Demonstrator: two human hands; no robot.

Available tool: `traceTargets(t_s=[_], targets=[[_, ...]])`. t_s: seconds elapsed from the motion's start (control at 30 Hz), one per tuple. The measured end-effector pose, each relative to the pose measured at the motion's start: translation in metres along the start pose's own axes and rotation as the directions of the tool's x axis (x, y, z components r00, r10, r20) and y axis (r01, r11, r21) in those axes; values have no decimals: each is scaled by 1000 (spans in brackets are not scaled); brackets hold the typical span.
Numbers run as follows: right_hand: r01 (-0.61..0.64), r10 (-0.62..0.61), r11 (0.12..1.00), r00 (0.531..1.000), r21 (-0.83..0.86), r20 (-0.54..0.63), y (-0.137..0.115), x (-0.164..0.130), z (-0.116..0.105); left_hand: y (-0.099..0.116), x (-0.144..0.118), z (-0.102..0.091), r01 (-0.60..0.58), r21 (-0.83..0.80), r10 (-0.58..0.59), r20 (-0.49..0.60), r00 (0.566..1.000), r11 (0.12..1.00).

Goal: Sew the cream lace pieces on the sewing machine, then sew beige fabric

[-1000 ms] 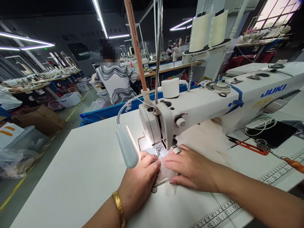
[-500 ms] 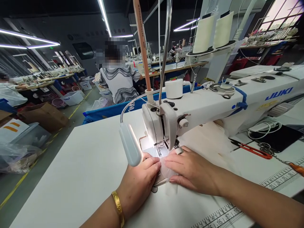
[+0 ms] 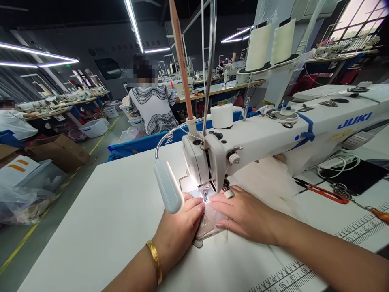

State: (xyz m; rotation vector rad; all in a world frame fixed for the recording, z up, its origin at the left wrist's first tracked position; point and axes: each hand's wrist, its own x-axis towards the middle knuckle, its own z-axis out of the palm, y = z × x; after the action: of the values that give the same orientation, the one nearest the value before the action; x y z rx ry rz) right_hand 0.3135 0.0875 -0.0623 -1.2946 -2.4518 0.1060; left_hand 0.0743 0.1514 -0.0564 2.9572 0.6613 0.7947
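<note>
A white JUKI sewing machine (image 3: 273,129) stands on the white table (image 3: 115,211). Its presser foot and needle (image 3: 205,195) are lit by a small lamp (image 3: 168,186) on a bendable neck. My left hand (image 3: 179,231), with a gold bangle on the wrist, presses flat on a small pale fabric piece (image 3: 209,225) just in front of the needle. My right hand (image 3: 246,215) lies flat on the same fabric from the right, fingertips close to the presser foot. More cream fabric (image 3: 267,182) lies under the machine arm behind my right hand.
Red thread snips (image 3: 322,191), a coiled white cable (image 3: 340,160) and a black mat (image 3: 361,174) lie at the right. A printed ruler (image 3: 291,275) runs along the table's near edge. Two thread cones (image 3: 270,38) stand behind. A person in a striped top (image 3: 153,107) sits at another station.
Both hands have slid the fabric slightly toward the needle; the fingertips now sit closer to the presser foot. The view shifted a little.
</note>
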Motion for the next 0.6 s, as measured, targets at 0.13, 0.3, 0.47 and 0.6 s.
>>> traceTargets(t_s=[0.13,0.3,0.47,0.6], targets=[[-38,39,999,998,-15,45,-1,1,-1,-3,-1,2,23,-7,-23,-1,1000,1000],[-27,26,1000,999,10,36,-1,2,3,-5,-3,3,117,-65,-113,60,992,991],[14,-13,999,1000,40,-19,1,0,6,-11,-1,6,253,-17,-246,172,954,967],[44,-38,997,995,59,-90,2,-3,5,-12,0,2,217,122,-235,168,957,969]])
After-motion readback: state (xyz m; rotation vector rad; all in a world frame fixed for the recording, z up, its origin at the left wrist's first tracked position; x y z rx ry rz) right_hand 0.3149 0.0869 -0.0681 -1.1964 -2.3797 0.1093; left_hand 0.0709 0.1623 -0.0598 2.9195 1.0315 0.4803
